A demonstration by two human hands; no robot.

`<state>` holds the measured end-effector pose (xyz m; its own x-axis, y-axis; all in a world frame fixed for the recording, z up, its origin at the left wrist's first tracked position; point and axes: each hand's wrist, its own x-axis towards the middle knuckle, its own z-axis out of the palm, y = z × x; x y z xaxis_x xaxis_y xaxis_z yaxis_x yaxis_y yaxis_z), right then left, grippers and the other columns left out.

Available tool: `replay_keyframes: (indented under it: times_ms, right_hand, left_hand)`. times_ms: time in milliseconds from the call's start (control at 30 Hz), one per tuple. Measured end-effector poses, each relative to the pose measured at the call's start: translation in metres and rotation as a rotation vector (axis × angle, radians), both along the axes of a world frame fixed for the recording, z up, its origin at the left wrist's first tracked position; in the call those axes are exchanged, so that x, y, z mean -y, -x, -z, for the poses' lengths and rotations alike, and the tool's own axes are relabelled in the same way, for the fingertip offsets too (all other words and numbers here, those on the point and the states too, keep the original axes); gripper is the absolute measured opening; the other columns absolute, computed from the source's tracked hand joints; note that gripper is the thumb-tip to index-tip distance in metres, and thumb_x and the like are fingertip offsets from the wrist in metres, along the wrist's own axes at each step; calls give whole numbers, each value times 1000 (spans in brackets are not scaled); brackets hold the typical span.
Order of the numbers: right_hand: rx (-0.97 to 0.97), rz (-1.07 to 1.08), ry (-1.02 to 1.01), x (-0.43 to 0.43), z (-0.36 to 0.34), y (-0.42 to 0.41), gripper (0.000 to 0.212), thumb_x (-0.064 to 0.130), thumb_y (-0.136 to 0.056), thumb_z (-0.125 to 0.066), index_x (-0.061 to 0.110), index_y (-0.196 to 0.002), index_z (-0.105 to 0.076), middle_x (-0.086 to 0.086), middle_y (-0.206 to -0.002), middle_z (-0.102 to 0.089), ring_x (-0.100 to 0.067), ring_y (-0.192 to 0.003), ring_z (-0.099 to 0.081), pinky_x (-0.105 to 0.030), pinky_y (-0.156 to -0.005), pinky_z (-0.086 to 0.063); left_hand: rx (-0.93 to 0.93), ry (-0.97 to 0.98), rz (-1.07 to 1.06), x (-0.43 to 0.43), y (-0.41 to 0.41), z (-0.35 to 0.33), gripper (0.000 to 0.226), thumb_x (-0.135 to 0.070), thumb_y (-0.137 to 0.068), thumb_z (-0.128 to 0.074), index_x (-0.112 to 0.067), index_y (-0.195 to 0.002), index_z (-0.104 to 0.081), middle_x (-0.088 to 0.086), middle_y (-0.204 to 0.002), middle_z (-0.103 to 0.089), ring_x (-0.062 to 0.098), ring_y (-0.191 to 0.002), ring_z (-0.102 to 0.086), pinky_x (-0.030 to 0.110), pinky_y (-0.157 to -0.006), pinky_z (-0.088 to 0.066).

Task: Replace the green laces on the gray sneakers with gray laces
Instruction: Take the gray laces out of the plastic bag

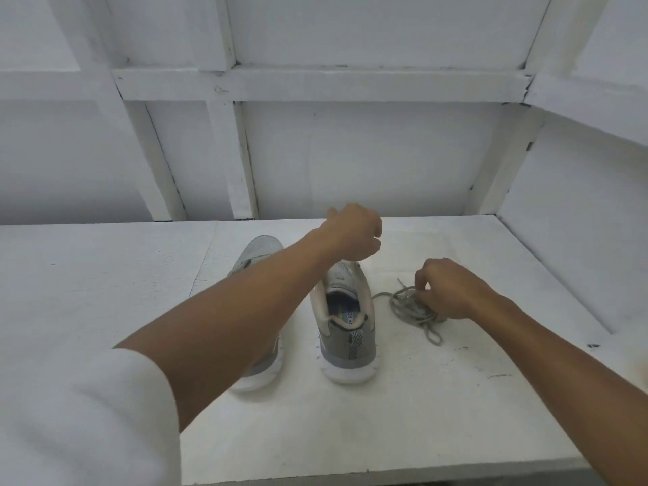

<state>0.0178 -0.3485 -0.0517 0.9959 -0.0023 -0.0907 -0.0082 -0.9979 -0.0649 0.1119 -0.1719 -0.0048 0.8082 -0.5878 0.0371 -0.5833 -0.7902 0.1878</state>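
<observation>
Two gray sneakers with white soles stand heel-toward-me on the white table (pixel 403 415). The right sneaker (pixel 347 331) shows its open collar and insole; no lace is visible on it. My left forearm crosses over the left sneaker (pixel 257 254) and hides most of it. My left hand (pixel 354 233) hovers above the right sneaker's toe with its fingers curled; whether it holds anything is hidden. Just right of the right sneaker lies a tangled pile of gray laces (pixel 410 306), and my right hand (pixel 447 289) pinches into that pile. No green lace is in sight.
White panelled walls with wooden framing close the table at the back and on the right. The table's front edge runs near the bottom of the view. My white sleeve (pixel 70 426) fills the lower left corner.
</observation>
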Motion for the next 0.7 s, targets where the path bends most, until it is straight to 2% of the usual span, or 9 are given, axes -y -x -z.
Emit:
replay_keyframes:
  times_ms: [100,233,333,400,467,533,600,633,700]
  right_hand:
    - [27,47,-151,3,-27,12,15,34,-91,-63,20,-90,-69,5,-98,-57,-15,-86,-58,-26,-69,-44]
    - [109,81,-345,-5,-74,32,14,34,-85,-71,24,-77,-70,12,-83,-62,-11,-75,-61,-24,-61,-43]
    - [181,94,-545,-16,-105,49,12,31,-83,-74,23,-75,-71,8,-78,-67,-14,-63,-58,-26,-58,-44]
    - [229,81,-622,-22,-117,57,9,30,-82,-75,24,-76,-71,8,-77,-68,-15,-61,-62,-29,-60,-46]
    - [298,85,-698,-24,-120,63,11,35,-80,-75,27,-85,-69,8,-82,-68,-16,-63,-64,-30,-62,-47]
    - [319,132,-816,-24,-117,68,35,46,-73,-78,30,-102,-65,9,-92,-64,-17,-67,-63,-32,-66,-50]
    - [220,177,-858,-28,-105,68,56,53,-63,-80,33,-112,-62,7,-98,-61,-15,-68,-61,-31,-64,-48]
    - [154,182,-832,-32,-94,66,55,52,-63,-81,33,-111,-63,6,-97,-62,-11,-65,-59,-29,-62,-46]
    - [94,191,-758,-39,-74,59,30,42,-74,-79,30,-99,-68,1,-89,-66,-2,-51,-53,-22,-55,-42]
  left_hand:
    - [-43,99,55,-7,13,-11,31,-29,-91,-57,-22,-120,-62,-4,-116,-63,18,-117,-51,31,-94,-40]
    - [-274,74,200,-2,45,-31,52,-47,-86,-66,-27,-132,-52,-7,-99,-71,10,-84,-60,26,-78,-44]
    - [-422,112,265,3,61,-38,39,-46,-88,-65,-25,-120,-56,-7,-86,-72,10,-67,-68,26,-69,-50]
    - [-480,245,284,2,65,-40,22,-34,-94,-59,-18,-109,-62,-6,-81,-70,11,-62,-68,26,-59,-49]
    - [-504,395,273,-4,66,-47,21,-22,-99,-51,-9,-103,-66,-4,-77,-68,12,-58,-66,23,-53,-45]
    - [-500,510,272,-13,67,-58,24,-18,-100,-48,-5,-102,-68,-1,-78,-70,15,-61,-66,24,-52,-44]
    - [-487,588,280,-24,68,-71,25,-17,-100,-47,-2,-104,-67,1,-81,-71,16,-64,-66,24,-53,-44]
    - [-488,619,284,-29,69,-76,26,-16,-100,-47,-1,-105,-67,2,-82,-71,16,-64,-66,24,-54,-44]
    - [-510,672,294,-35,72,-85,26,-17,-101,-47,0,-104,-67,4,-84,-72,16,-65,-65,23,-54,-43]
